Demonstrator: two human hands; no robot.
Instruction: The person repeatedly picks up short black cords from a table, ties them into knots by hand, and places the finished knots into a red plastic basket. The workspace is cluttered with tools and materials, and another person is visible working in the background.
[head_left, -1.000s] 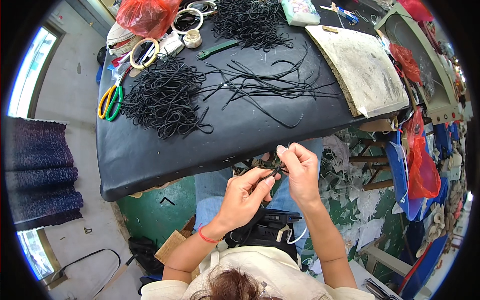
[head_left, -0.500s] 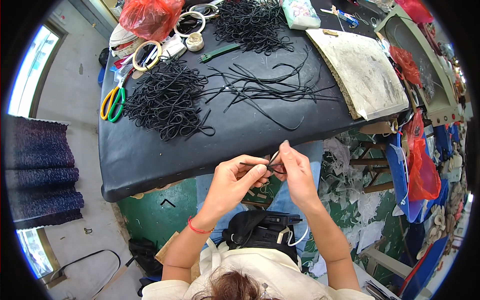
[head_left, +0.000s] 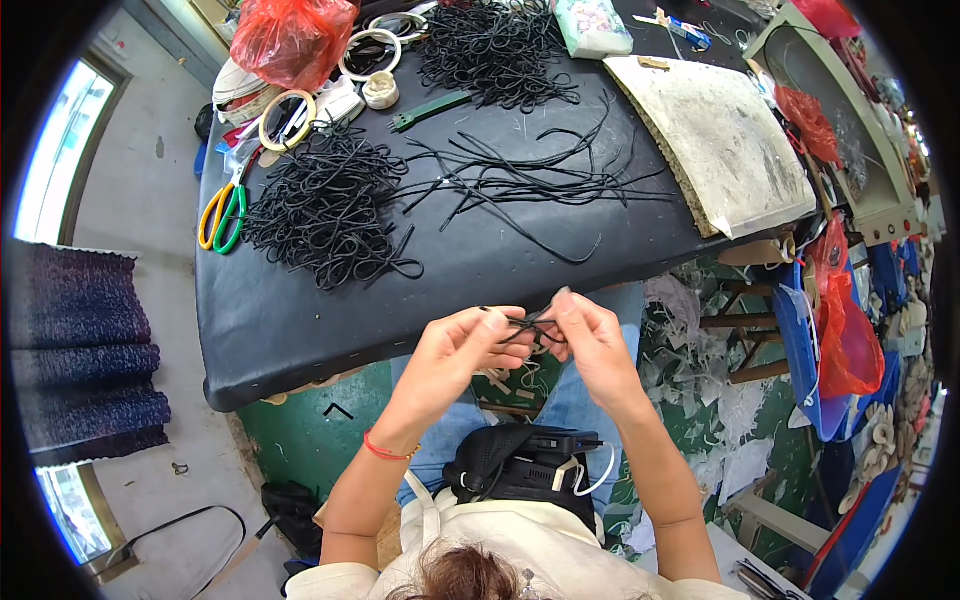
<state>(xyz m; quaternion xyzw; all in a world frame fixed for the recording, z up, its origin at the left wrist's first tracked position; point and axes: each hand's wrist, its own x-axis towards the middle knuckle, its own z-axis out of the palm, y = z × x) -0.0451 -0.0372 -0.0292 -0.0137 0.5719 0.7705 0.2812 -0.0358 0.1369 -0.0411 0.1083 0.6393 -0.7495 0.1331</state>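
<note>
A thin black cord (head_left: 530,325) is stretched and crossed between my two hands, just off the near edge of the black table. My left hand (head_left: 465,345) pinches one side of it, thumb against fingers. On the other side, my right hand (head_left: 592,338) grips it between thumb and forefinger, thumb pointing up. Whether the crossing is a finished knot is too small to tell. Beyond my hands lie loose straight cords (head_left: 520,185). A tangled heap of black cords (head_left: 325,205) sits to their left, and a second heap (head_left: 495,50) at the back.
Scissors (head_left: 222,215) with yellow and green handles lie at the table's left edge. Behind them are tape rings (head_left: 290,120), a red plastic bag (head_left: 295,40) and a small round tub (head_left: 380,90). A green tool (head_left: 430,110) rests mid-table; a worn pale board (head_left: 715,140) lies right.
My left hand has drawn slightly left and its fingers have opened out a little along the cord. My right hand has barely moved. The view has shifted slightly.
</note>
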